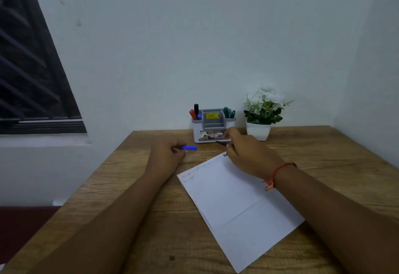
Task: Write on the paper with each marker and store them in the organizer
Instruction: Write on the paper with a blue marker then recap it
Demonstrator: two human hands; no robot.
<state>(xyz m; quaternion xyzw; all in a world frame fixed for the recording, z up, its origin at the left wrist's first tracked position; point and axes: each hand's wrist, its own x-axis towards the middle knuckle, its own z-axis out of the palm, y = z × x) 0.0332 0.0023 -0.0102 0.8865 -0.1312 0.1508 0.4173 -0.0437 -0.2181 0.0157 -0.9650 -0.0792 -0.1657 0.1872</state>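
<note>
Marker work at a wooden table (129, 187): the right hand (244, 154) pinches a dark marker (222, 143), its tip near the far corner of the paper (237, 198), just in front of the organizer (212, 125). The left hand (166, 156) curls round a blue piece (189, 148) beside the sheet. Whether it is a cap or a short marker cannot be told.

The marker looks light and rigid, a smooth plastic cylinder likely to roll if laid down, and best gripped mid-barrel. The thin white sheet shows a fold crease and a few faint lines of writing; it would probably slide on the grained wood unless pinned by a palm. The grey-and-white plastic organizer stands against the wall, its compartments open at the top. A red marker (192, 114), a black marker (196, 109) and a blue marker (199, 116) stand in the left one, and two green markers (226, 112) in the right.
</note>
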